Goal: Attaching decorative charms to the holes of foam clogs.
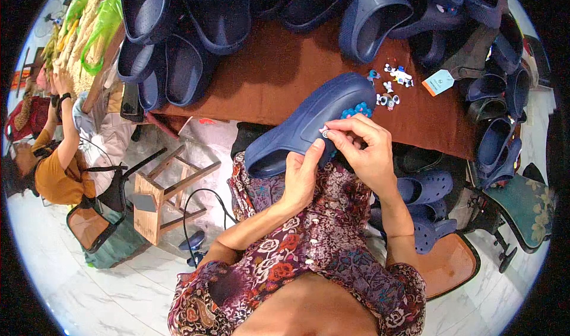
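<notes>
A navy blue clog [306, 116] lies tilted over the near edge of the brown-covered table [267, 81], its toe to the far right. My left hand [301, 178] grips its near side, with the thumb on top and the other fingers hidden below. Between the thumb and forefinger of my right hand [369, 149] is a small white shoe charm [324, 132], close against the clog's upper. Bright blue charms [358, 110] sit on the clog's right side, partly behind my right hand. Several loose charms [399, 76] lie on the cloth just beyond the toe.
More navy clogs [374, 21] crowd the table's far side and both ends. A paper tag [438, 82] lies at the right. Lighter blue clogs [424, 187] are below the table edge. At left stand a wooden stool [155, 202] and another person [62, 167] with raised arms.
</notes>
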